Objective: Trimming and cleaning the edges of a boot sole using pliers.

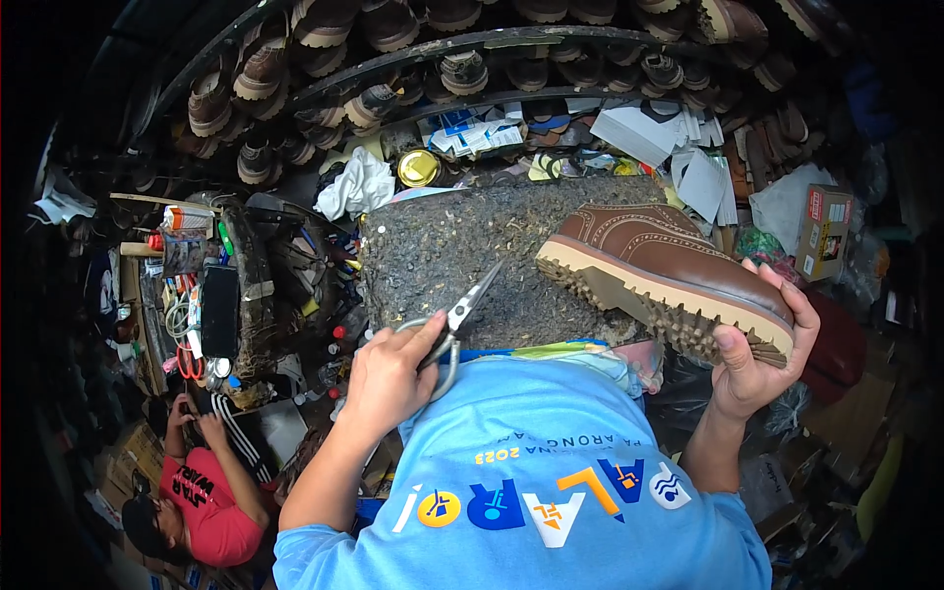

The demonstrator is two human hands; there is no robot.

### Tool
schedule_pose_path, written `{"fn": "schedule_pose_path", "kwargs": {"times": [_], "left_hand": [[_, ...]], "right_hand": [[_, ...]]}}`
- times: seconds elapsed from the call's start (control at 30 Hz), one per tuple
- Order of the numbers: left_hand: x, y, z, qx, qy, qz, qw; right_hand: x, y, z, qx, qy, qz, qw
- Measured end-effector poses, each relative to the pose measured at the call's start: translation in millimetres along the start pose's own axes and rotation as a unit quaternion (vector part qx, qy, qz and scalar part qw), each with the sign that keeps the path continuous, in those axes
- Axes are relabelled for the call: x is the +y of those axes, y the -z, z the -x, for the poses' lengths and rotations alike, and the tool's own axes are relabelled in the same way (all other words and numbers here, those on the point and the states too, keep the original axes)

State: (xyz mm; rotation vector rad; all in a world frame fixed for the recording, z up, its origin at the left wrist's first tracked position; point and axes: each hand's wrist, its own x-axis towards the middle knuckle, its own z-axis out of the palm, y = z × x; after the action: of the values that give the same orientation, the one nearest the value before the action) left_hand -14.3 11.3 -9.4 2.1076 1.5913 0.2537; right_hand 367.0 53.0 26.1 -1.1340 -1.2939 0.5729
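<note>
Against the near edge of the worn, speckled bench (433,251), the left hand (388,379) has its grip closed on a pair of metal scissors (454,329), fingers through the handle loops. The blades stand slightly parted and point up and away from that grip, over the bench surface toward the shoe. Well apart from it, off to the right, the right hand (762,349) has its grip closed on a brown leather boot (664,270), thumb under the sole and fingers wrapped over the far side of the heel end. The boot lies tilted on its side with its cream midsole and lugged tread turned toward the person, the toe end resting on the right edge of the bench and the heel held out past it. Between the two grips and just below them is the person's light blue shirt (531,462). Beyond the left grip, past the bench, a white rag (359,185) and a round yellow tin lid (418,168) lie among clutter, and rows of shoes (393,59) fill curved shelves farther back. Below and left of the left grip, another person in a red shirt (202,497) sits apart, hands busy with something small that cannot be made out.
</note>
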Motion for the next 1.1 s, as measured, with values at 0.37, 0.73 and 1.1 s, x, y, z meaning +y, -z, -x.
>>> {"fn": "schedule_pose_path", "kwargs": {"times": [0.37,0.73,1.1], "left_hand": [[37,-33,-93,0.092,-0.080,0.177,0.977],[51,-17,-131,0.017,-0.209,-0.041,0.977],[27,-40,-119,0.041,-0.054,0.207,0.976]], "right_hand": [[-9,-5,-2,-0.097,0.110,0.056,0.988],[-20,-16,0,-0.127,0.145,0.081,0.978],[6,8,-4,-0.036,0.033,0.010,0.999]]}}
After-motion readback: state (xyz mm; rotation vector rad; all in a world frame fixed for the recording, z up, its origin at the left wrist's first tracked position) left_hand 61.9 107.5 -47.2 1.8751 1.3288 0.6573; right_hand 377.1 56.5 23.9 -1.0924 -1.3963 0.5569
